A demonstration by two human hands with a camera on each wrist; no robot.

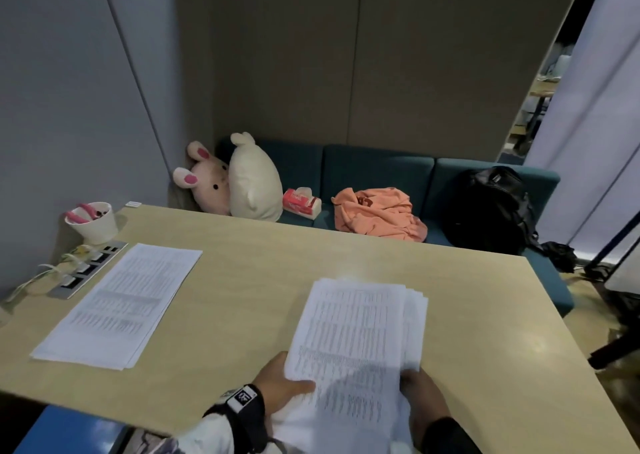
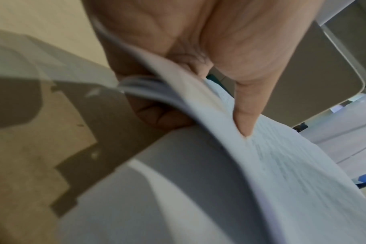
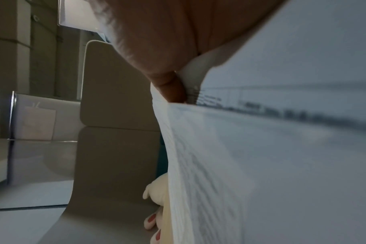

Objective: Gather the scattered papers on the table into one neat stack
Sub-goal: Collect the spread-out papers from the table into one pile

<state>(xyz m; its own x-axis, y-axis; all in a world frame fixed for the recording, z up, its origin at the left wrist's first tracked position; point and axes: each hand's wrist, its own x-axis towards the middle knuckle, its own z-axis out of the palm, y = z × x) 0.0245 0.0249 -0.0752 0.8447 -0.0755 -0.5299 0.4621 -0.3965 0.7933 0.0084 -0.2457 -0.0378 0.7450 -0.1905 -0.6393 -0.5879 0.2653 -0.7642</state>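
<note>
A loose bundle of printed papers is lifted over the near middle of the wooden table, its far edges fanned out unevenly. My left hand grips its near left edge, thumb on top and fingers beneath. My right hand holds the near right edge. In the left wrist view the thumb presses on the top sheet of the bundle. In the right wrist view my right hand pinches the papers. A second flat pile of papers lies on the table's left side.
A white cup with pink items and a power strip with cables sit at the table's left edge. Behind the table a teal sofa holds plush toys, a tissue pack, an orange cloth and a black backpack.
</note>
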